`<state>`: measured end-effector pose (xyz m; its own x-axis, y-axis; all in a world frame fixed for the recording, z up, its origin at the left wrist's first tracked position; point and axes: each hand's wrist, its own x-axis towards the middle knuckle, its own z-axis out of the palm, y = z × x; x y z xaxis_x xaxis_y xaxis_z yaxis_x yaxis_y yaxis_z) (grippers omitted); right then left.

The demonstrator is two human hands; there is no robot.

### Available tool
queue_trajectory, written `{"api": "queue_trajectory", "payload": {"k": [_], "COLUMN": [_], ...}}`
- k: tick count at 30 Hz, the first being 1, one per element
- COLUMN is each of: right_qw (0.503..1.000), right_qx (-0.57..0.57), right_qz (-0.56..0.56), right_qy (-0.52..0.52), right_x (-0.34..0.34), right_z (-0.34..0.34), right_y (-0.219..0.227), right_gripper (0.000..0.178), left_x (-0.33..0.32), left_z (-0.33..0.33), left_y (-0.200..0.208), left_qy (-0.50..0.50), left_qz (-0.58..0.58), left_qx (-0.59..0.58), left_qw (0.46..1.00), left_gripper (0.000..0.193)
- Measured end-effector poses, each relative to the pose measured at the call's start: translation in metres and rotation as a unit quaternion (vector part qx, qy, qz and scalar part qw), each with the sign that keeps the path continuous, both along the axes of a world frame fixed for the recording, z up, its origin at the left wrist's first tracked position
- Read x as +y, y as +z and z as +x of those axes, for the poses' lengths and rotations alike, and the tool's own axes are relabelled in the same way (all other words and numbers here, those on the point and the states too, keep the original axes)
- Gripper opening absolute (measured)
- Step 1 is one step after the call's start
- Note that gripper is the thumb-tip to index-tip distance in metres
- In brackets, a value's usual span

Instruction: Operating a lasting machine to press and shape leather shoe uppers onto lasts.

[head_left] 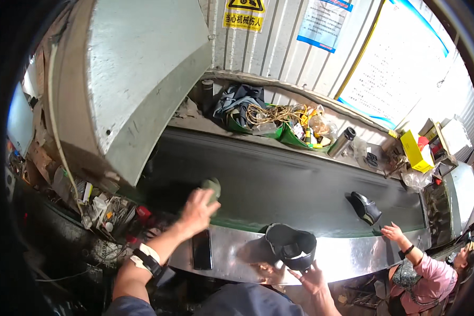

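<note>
My left hand [197, 211] reaches over the dark conveyor belt, its fingers on a rounded green piece [213, 186]. Both are a little blurred, and the kind of piece cannot be made out. At the near metal ledge, my right hand [312, 277] grips the lower edge of a black hollow shell [277, 238]. The shell's opening faces up, and something pale shows inside it. Farther right, another black moulded shell [365, 208] lies on the belt. A black phone [201, 249] rests on the ledge beside my left forearm.
A co-worker's hand [393, 231] extends over the ledge at right, near the second shell. Green bins [288, 136] of cord and scraps, a steel flask [343, 141] and a yellow box [417, 151] line the far shelf. A large metal hood [142, 58] overhangs the belt's left end.
</note>
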<state>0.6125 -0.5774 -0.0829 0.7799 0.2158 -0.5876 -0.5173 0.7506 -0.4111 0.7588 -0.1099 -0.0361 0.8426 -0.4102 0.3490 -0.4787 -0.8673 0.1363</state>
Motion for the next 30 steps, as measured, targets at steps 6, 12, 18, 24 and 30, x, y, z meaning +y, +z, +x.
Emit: {"api": "queue_trajectory", "payload": {"k": [6, 12, 18, 24, 30], "right_qw": [0.990, 0.997, 0.859, 0.418, 0.450], "right_qx": [0.013, -0.067, -0.209, -0.544, -0.535], "right_qz": [0.114, -0.043, -0.449, -0.689, -0.705], "right_qy": [-0.081, 0.013, 0.130, 0.234, 0.121], "right_x": [-0.019, -0.007, -0.013, 0.034, 0.062], "right_z": [0.002, 0.013, -0.031, -0.094, -0.087], "right_y": [-0.013, 0.020, 0.061, 0.021, -0.040], "right_gripper": [0.047, 0.054, 0.054, 0.028, 0.063], "left_x": [-0.143, -0.221, -0.201, -0.161, -0.172], "left_z": [-0.105, -0.183, -0.109, -0.064, -0.026], "left_y": [-0.024, -0.075, -0.034, -0.052, -0.101], "left_qy": [-0.214, -0.280, 0.086, 0.201, 0.280], "left_qz": [-0.102, -0.073, -0.783, -0.680, -0.485], "left_qx": [-0.042, 0.075, 0.474, 0.592, 0.365], "left_qw": [0.971, 0.954, 0.395, 0.382, 0.744], "left_gripper": [0.035, 0.033, 0.033, 0.033, 0.030]}}
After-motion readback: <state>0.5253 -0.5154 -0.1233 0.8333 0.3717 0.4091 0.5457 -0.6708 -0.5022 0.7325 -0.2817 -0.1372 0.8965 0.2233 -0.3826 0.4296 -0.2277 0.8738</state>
